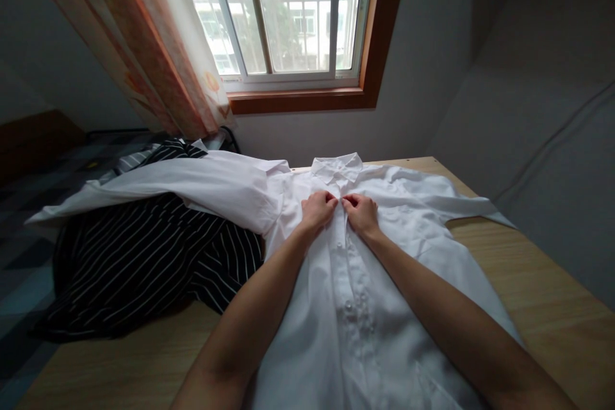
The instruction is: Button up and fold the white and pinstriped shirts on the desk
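A white shirt [298, 327] lies spread out on its back, front side up, with its collar [337, 168] toward the window. Just below the collar, my left hand [319, 208] pinches the left edge of the front placket. My right hand [361, 211] pinches the shirt front from the other side, its fingertips close to those of the left. Whether a button sits between the fingertips is too small to tell. Lower down the front, some buttons [350, 307] show along the placket. One sleeve [216, 173] stretches left and the other sleeve [461, 205] right.
The shirt rests on a light wooden table [542, 282]. A black garment with white stripes [139, 262] lies at the left, partly under the sleeve. Beyond stand a window [293, 19] and an orange-patterned curtain [148, 45]. A checked bed cover [24, 295] is at far left.
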`<act>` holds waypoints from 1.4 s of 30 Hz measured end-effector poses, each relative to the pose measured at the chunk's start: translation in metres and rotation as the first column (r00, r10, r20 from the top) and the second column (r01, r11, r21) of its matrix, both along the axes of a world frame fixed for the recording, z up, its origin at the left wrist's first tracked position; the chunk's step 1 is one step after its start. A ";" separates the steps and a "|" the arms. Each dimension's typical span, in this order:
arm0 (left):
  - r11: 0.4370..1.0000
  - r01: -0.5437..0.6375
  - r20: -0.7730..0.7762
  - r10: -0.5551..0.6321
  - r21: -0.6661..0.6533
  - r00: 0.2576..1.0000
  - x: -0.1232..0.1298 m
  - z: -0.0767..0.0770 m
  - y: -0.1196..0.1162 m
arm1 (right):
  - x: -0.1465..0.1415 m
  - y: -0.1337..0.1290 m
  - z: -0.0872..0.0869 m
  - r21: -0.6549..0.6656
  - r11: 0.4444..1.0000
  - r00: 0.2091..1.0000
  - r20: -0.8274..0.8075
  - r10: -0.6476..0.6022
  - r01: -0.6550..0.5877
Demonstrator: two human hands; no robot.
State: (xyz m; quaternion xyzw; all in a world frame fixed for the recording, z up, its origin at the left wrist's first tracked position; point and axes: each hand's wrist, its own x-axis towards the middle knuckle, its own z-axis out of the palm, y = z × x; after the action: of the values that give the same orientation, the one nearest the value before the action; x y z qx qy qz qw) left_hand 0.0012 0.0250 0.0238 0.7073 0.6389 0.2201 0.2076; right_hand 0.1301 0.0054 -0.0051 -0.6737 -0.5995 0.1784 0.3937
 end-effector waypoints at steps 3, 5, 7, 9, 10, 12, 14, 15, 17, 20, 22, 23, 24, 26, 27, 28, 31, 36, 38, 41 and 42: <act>1.000 -0.004 -0.005 0.004 -0.013 1.000 0.001 0.001 0.000 | 0.001 0.000 -0.001 0.001 1.000 1.000 -0.029 0.007 -0.007; 1.000 -0.013 0.018 0.014 -0.027 1.000 0.001 0.002 0.000 | 0.002 0.000 -0.003 -0.007 1.000 0.998 -0.062 0.012 -0.012; 0.999 -0.018 0.050 0.020 -0.043 0.999 0.001 0.002 0.000 | 0.004 0.002 -0.005 -0.009 0.999 0.991 -0.134 0.030 -0.032; 0.998 -0.021 0.071 0.025 -0.051 0.997 0.001 0.003 -0.001 | 0.007 0.005 -0.008 0.000 0.998 0.975 -0.212 0.059 -0.061; 0.998 -0.026 0.077 0.030 -0.052 0.997 0.001 0.003 -0.001 | 0.009 0.006 -0.009 0.005 0.997 0.967 -0.242 0.076 -0.077; 0.998 -0.031 0.084 0.036 -0.054 0.996 0.001 0.004 -0.001 | 0.013 0.010 -0.011 0.009 0.994 0.955 -0.275 0.110 -0.112; 0.999 -0.026 0.088 0.031 -0.048 0.996 0.001 0.003 -0.001 | 0.017 0.013 -0.012 0.009 0.988 0.944 -0.294 0.152 -0.156; 0.999 -0.019 0.091 0.023 -0.042 0.996 0.001 0.002 -0.001 | 0.018 0.014 -0.012 0.010 0.984 0.936 -0.305 0.174 -0.180; 1.000 0.001 0.105 0.002 -0.029 0.994 0.000 0.001 0.000 | 0.021 0.017 -0.012 0.012 0.975 0.922 -0.324 0.212 -0.220; 0.999 0.039 0.151 -0.036 -0.014 0.988 -0.003 -0.003 0.003 | 0.025 0.020 -0.013 0.013 0.963 0.900 -0.353 0.255 -0.268; 0.998 0.060 0.187 -0.057 -0.005 0.981 -0.004 -0.006 0.006 | 0.027 0.022 -0.013 0.012 0.955 0.887 -0.367 0.281 -0.298; 0.998 0.068 0.198 -0.067 -0.001 0.978 -0.004 -0.007 0.007 | 0.028 0.022 -0.013 0.012 0.950 0.881 -0.371 0.293 -0.311; 0.997 0.076 0.201 -0.075 0.003 0.977 -0.005 -0.008 0.007 | 0.029 0.022 -0.012 0.014 0.947 0.877 -0.372 0.304 -0.322; 0.996 0.092 0.181 -0.093 0.014 0.979 -0.005 -0.008 0.008 | 0.030 0.021 -0.011 0.028 0.944 0.874 -0.369 0.316 -0.330; 0.995 0.100 0.165 -0.102 0.020 0.981 -0.005 -0.008 0.007 | 0.029 0.020 -0.010 0.040 0.944 0.873 -0.369 0.318 -0.327; 0.994 0.107 0.151 -0.109 0.025 0.982 -0.005 -0.008 0.007 | 0.029 0.019 -0.010 0.049 0.945 0.874 -0.368 0.317 -0.322; 0.992 0.122 0.134 -0.125 0.033 0.983 -0.004 -0.007 0.005 | 0.029 0.018 -0.011 0.059 0.949 0.880 -0.362 0.309 -0.310; 0.993 0.113 0.129 -0.118 0.044 0.985 -0.003 -0.008 0.004 | 0.028 0.020 -0.015 0.087 0.950 0.898 -0.310 0.311 -0.299; 0.994 0.101 0.122 -0.105 0.044 0.987 -0.003 -0.009 0.005 | 0.027 0.020 -0.016 0.085 0.955 0.913 -0.279 0.298 -0.285; 0.995 0.093 0.134 -0.099 0.048 0.986 -0.003 -0.011 0.005 | 0.025 0.019 -0.015 0.075 0.965 0.937 -0.232 0.263 -0.252; 0.994 0.092 0.146 -0.099 0.051 0.984 -0.003 -0.011 0.005 | 0.024 0.018 -0.015 0.074 0.968 0.943 -0.221 0.250 -0.239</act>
State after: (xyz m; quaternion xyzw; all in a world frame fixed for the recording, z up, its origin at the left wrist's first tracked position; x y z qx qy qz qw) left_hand -0.0017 0.0304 0.0127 0.7232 0.5821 0.2760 0.2491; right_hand 0.1541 0.0233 -0.0196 -0.5599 -0.6332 0.2884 0.4500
